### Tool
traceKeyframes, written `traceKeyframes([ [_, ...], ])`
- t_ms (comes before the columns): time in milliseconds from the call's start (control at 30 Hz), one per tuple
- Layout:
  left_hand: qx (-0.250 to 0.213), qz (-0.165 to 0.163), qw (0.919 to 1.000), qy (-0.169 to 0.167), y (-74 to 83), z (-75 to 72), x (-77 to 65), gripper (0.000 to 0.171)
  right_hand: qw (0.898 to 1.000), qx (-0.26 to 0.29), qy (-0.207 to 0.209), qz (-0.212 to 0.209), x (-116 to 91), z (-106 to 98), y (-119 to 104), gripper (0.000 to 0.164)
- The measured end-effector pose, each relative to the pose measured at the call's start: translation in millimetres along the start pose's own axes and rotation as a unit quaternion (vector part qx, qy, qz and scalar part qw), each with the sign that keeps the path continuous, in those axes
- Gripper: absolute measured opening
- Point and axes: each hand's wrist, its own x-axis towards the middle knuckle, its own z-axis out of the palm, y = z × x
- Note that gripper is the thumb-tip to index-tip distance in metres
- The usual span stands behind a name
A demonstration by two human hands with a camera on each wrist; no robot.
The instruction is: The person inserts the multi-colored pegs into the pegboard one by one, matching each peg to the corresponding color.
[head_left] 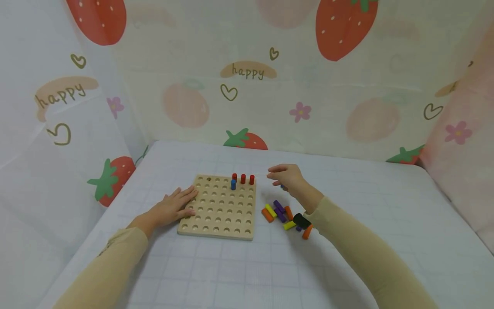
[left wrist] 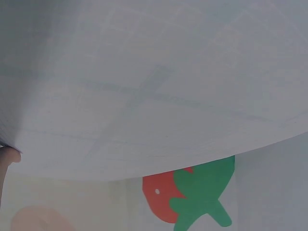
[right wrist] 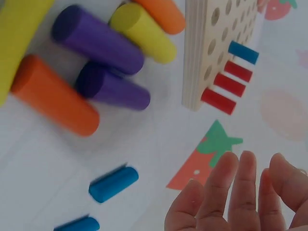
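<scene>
A square wooden pegboard with rows of round holes lies on the table. Three red pegs stand at its far right corner, with one blue peg just in front of them. My left hand rests on the board's left edge, fingers spread; only a fingertip shows in the left wrist view. Raised to the right of the board, my right hand has loosely bent fingers and nothing between them. Below it, two loose blue pegs lie on the table in the right wrist view.
Loose orange, yellow and purple pegs lie in a pile right of the board, partly under the right forearm. A black wrist camera sits at the right cuff. Printed cloth hangs behind the table.
</scene>
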Motion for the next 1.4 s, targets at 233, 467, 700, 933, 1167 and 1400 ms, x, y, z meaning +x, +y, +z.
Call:
traceKeyframes([
  [233,0.002,-0.003,1.0000,-0.003,2.9,-0.8,0.5,0.072,1.000,-0.004,0.009,0.002,1,-21,6,0.035],
  [467,0.006,0.000,1.0000,0.000,1.8,-0.6,0.3,0.072,1.000,-0.012,0.018,0.009,-2,-39,12,0.038],
  [700,0.003,0.003,1.0000,0.004,1.7,-0.6,-0.1,0.072,0.999,-0.010,0.031,0.022,-5,-53,20,0.043],
  [933,0.004,0.005,1.0000,0.004,1.1,0.2,0.8,0.071,0.998,-0.011,0.047,0.034,-2,-62,33,0.047],
  [1167,0.009,0.006,0.9999,0.002,0.7,0.1,0.7,0.071,0.998,-0.004,0.047,0.050,2,-71,48,0.053],
  [1400,0.002,0.005,1.0000,-0.001,-0.8,0.6,0.1,0.072,0.995,0.008,0.057,0.081,9,-75,60,0.054],
])
